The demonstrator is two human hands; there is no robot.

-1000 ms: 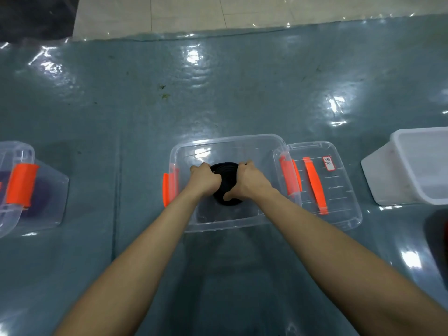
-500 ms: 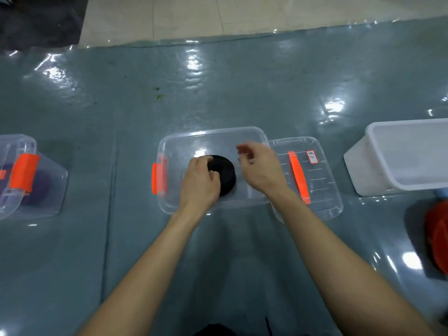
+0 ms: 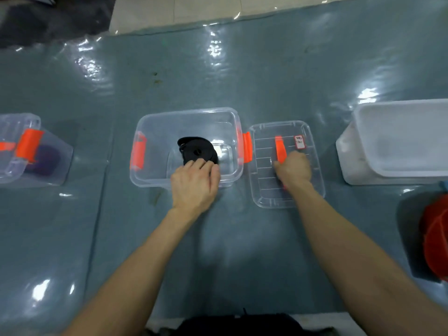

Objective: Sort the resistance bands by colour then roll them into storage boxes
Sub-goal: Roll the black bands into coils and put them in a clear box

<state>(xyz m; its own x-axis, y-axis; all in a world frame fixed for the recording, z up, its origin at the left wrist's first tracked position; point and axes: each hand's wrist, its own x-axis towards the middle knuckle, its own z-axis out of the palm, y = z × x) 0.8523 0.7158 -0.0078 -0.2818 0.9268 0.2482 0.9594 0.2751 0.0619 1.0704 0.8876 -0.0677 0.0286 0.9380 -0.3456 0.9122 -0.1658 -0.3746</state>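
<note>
- The rolled black band point(image 3: 194, 147) lies on the bottom of the open clear box point(image 3: 186, 112), mid-scene on the teal mat point(image 3: 242, 69).
- The left hand point(image 3: 194, 183) reaches over the box's near rim, fingers fairly straight and resting on the roll's near edge.
- The right hand point(image 3: 293, 167) is curled round the orange handle point(image 3: 280, 147) of the lid point(image 3: 266, 192), which lies flat just right of the box.
- At the left, a second clear box point(image 3: 14, 132) holds a purple roll point(image 3: 47, 158); a white tub point(image 3: 363, 151) stands at the right.

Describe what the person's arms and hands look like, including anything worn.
The left forearm and right forearm are bare, with no sleeves in view. The left hand and right hand wear no gloves, and no watch, bracelet or ring shows.
</note>
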